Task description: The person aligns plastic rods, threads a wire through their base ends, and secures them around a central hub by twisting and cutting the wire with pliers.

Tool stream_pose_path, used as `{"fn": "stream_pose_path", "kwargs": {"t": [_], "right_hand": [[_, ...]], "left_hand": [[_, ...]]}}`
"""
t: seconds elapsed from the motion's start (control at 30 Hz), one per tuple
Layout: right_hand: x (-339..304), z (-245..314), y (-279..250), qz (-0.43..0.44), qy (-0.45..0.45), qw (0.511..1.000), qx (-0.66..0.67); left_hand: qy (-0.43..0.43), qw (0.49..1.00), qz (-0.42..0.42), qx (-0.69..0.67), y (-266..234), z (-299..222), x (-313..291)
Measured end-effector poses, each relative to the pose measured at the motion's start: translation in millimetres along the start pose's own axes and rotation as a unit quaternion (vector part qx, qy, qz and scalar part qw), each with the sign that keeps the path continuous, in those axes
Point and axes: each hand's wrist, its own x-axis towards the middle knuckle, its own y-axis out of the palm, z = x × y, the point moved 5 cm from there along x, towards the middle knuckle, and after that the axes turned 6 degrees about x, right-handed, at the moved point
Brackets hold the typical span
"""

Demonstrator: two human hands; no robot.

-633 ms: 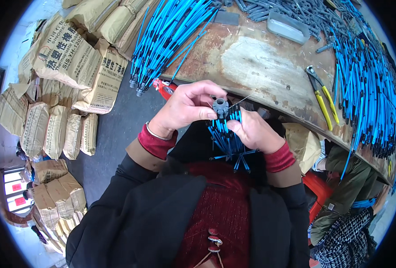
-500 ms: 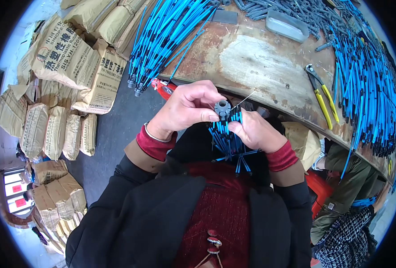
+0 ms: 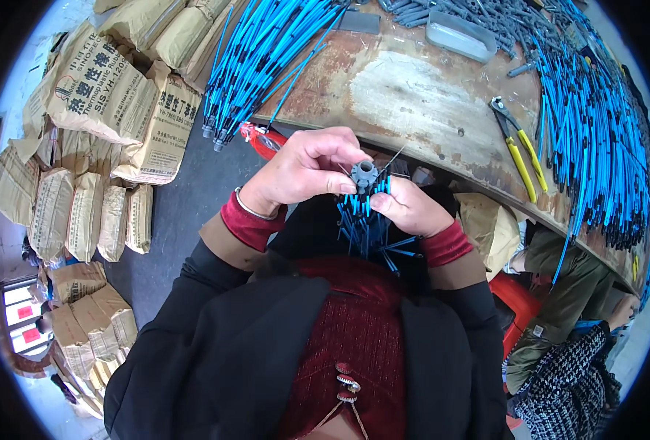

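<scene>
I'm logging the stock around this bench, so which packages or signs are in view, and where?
Brown paper sacks: stacked on the floor at the left, bulging, tan with dark and red print.
More sacks: lower left, tan, piled.
Red panels: far lower left, small rectangles on a window frame.

Between the two heaps lay a bare, rust-stained stretch of the workbench [image 3: 413, 95], open to a reaching hand. To its left a bundle of blue rods [image 3: 266, 59] overhung the bench edge; to its right a long pile of blue rods [image 3: 596, 139] blocked the way, with yellow-handled pliers [image 3: 519, 143] just beside it. A grey tray [image 3: 460, 37] closed the far side. Stacked paper sacks [image 3: 98, 125] crowded the floor on the left.
</scene>
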Motion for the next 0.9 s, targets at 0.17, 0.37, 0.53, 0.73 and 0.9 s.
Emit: {"fn": "stream_pose_path", "kwargs": {"t": [0.17, 0.37, 0.53, 0.73, 0.9], "right_hand": [[-5, 2, 4, -0.033, -0.035, 0.993, 0.108], [-19, -9, -2, -0.154, -0.014, 0.986, 0.06], [-21, -2, -10, -0.267, -0.03, 0.962, 0.038], [-10, 10, -4, -0.338, -0.028, 0.939, -0.045], [-6, 20, 4, -0.373, -0.06, 0.923, -0.069]], "left_hand": [[-0.002, 0.999, 0.01, -0.046, 2, 3, 8], [-0.119, 0.971, -0.094, -0.183, 12, 21, 11], [-0.11, 0.946, -0.257, -0.161, 30, 37, 2], [0.014, 0.864, -0.405, 0.298, 47, 3, -3], [0.047, 0.83, -0.418, 0.367, 43, -2, -1]]}}
